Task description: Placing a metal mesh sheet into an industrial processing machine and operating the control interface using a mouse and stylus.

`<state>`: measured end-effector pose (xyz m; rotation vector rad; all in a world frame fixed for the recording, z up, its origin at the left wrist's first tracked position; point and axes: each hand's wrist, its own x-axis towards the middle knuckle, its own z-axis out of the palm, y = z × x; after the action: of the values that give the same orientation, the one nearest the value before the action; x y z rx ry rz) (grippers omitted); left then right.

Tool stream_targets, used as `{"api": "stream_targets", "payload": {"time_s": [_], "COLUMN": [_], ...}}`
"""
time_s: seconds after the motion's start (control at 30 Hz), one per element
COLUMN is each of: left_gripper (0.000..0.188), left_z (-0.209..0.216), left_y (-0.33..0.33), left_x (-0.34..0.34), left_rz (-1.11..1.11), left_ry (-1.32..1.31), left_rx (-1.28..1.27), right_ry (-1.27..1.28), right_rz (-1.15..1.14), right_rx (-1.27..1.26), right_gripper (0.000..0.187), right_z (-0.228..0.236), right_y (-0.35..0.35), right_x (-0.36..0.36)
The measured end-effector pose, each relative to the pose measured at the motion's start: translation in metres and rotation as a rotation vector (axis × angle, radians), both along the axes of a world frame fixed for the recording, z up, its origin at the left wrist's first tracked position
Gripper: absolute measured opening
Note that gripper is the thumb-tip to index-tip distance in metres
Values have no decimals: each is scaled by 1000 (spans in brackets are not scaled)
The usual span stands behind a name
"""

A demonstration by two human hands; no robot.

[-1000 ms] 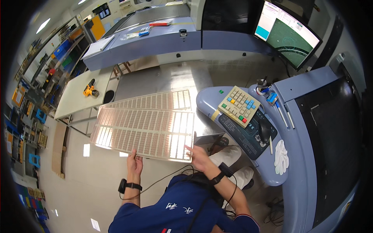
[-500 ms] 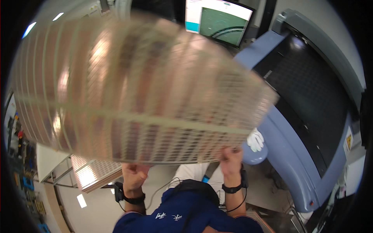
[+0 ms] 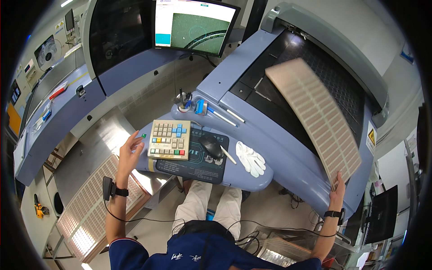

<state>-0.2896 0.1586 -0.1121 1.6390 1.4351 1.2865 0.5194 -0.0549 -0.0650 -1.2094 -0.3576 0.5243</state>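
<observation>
A large copper-coloured circuit board panel [image 3: 317, 117], ruled into pale strips, slants over the black bed [image 3: 310, 49] of the blue-grey machine at the right. My right hand [image 3: 337, 186] grips the panel's near end, with the fingers closed round its edge. To the left, my left hand [image 3: 130, 150] is raised with its fingers apart and nothing in it. It is nearest to a beige keypad [image 3: 168, 139] with coloured keys. Below that hand, a stack of similar panels [image 3: 96, 202] lies on a metal surface, partly hidden by my left forearm.
A dark mat [image 3: 191, 168] bears a black mouse [image 3: 210, 146]; white gloves [image 3: 250, 159] lie beside it. Pens stand in a cup [image 3: 183, 104] behind. A monitor [image 3: 195, 27] is at the back. More panels [image 3: 281, 251] sit low by my right arm; cables cross my lap.
Both hands held the panel up in front of me; my left hand has let go. My right hand has carried the panel rightward over the machine bed. My view has shifted too.
</observation>
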Motion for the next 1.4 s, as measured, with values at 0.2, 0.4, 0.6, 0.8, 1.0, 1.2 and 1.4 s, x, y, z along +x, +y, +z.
{"api": "stream_targets", "payload": {"time_s": [0.2, 0.4, 0.6, 0.8, 1.0, 1.2, 1.4], "left_gripper": [49, 45, 41, 39, 42, 40, 39], "left_z": [-56, -59, -42, -42, -44, -42, -43], "left_y": [48, 90, 67, 67, 68, 67, 68], "left_x": [-17, -6, -4, -2, -6, -4, 0], "left_rz": [133, 150, 280, 286, 274, 248, 254], "left_ry": [24, 260, 453, 501, 501, 612, 631], "left_rx": [-65, 13, -82, -81, -123, -65, -81], "right_ry": [-290, -2266, -1686, -1688, -1685, -1678, -1654], "right_rz": [-169, -331, -65, -47, -137, -224, -229], "right_rx": [-292, -1141, -956, -897, -784, -781, -717], "right_gripper": [52, 51, 78, 80, 71, 64, 63], "right_z": [25, 18, 16, 12, 3, -6, -17], "right_y": [6, 145, 228, 229, 232, 232, 218], "right_x": [129, 85, -162, -160, -159, -159, -166]}}
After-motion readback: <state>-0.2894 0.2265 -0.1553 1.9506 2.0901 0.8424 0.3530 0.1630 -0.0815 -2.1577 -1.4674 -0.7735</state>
